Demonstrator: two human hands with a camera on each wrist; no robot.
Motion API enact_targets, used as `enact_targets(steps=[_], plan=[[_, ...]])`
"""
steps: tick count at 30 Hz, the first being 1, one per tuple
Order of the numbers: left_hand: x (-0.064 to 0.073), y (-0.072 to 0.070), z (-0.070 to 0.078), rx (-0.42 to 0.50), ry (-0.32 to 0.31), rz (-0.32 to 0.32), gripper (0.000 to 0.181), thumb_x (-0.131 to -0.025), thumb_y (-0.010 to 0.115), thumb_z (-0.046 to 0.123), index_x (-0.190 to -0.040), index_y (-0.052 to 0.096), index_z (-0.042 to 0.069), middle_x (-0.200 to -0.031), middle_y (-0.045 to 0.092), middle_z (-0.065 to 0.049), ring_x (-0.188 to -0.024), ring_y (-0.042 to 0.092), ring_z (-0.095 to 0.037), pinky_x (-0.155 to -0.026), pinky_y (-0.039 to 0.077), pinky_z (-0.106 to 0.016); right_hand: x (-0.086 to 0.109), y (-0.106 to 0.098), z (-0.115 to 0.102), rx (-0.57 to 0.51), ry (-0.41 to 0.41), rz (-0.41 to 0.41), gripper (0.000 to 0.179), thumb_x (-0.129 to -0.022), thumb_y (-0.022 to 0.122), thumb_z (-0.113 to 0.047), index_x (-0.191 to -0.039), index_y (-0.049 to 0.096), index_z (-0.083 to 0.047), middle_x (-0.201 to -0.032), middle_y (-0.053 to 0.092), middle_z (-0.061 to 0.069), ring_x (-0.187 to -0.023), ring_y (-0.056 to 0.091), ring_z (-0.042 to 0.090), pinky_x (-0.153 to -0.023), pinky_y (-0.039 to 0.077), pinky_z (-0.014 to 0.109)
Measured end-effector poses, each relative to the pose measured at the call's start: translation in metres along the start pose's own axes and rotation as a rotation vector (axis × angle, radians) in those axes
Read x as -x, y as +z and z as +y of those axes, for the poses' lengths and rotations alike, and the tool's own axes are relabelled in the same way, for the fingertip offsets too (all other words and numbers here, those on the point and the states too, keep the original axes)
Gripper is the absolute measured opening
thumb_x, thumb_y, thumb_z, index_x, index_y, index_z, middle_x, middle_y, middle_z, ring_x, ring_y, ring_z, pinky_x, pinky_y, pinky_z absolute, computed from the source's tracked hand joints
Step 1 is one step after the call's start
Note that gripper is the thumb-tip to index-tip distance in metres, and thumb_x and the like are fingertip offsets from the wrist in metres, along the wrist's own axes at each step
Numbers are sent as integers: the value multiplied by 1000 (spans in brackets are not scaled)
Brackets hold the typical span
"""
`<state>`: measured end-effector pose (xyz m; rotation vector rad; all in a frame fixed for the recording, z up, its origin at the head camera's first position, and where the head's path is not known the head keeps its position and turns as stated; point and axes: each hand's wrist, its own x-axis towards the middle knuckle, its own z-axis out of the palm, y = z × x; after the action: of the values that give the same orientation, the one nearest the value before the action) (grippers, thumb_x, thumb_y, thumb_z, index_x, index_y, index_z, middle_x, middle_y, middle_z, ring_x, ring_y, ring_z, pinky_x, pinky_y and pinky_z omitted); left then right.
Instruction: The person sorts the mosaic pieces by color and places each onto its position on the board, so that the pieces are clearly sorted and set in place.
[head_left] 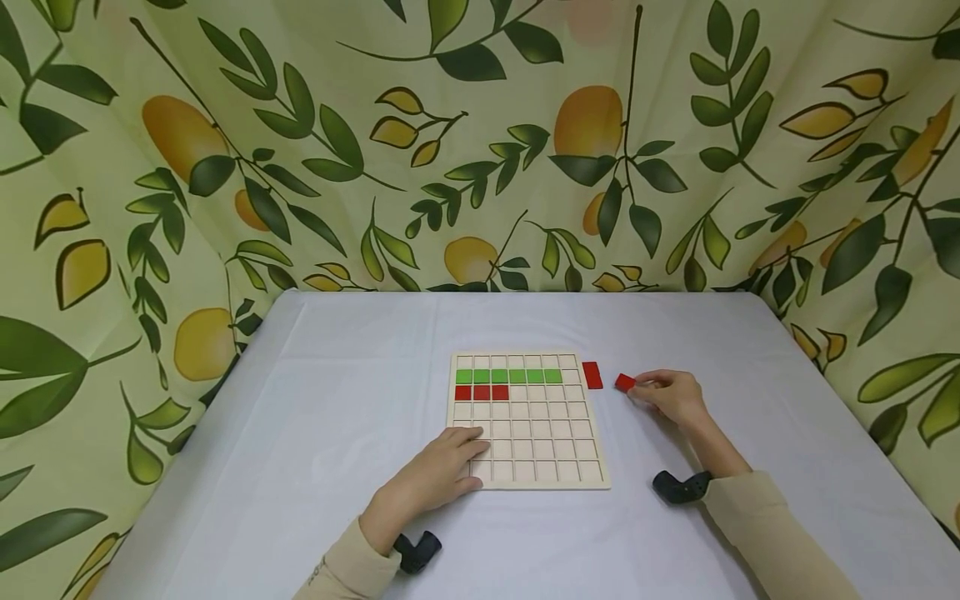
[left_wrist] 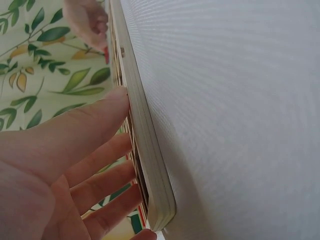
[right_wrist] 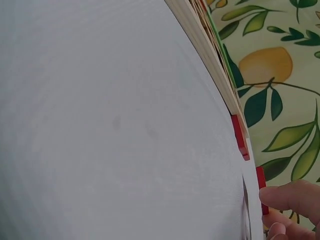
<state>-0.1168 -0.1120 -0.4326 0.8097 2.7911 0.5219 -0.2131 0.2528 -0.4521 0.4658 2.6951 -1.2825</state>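
A pale wooden grid board (head_left: 555, 454) lies on the table, with a row of several green square tiles (head_left: 517, 377) and, below it, three red square tiles (head_left: 482, 392) at the left. My left hand (head_left: 442, 468) rests on the board's lower left corner, fingers extended over the cells; in the left wrist view the thumb (left_wrist: 107, 112) lies along the board's edge. To the right of the board, my right hand (head_left: 671, 396) pinches a red tile (head_left: 625, 382) between thumb and fingers. More red (head_left: 592, 375), one or two tiles together, lies against the board's upper right edge.
A white cloth (head_left: 360, 375) covers the table. A curtain with leaves and fruit (head_left: 480, 167) hangs behind and at both sides. Black wrist devices (head_left: 681, 487) are worn at both wrists, just above the cloth.
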Motion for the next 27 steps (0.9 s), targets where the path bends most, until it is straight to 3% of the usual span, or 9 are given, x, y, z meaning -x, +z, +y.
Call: enact_targets(steps=[27], plan=[[1,-1,1,0,-6,0,49,-89,68,24,-134,55,5,-146,49,-12,-134,46,-29,-112,43,-45,18,19,-19,1,-180,-85,35,-83,74,-16,-110,67,5,-62,48,-4,-59,45,11,-50,39,20]])
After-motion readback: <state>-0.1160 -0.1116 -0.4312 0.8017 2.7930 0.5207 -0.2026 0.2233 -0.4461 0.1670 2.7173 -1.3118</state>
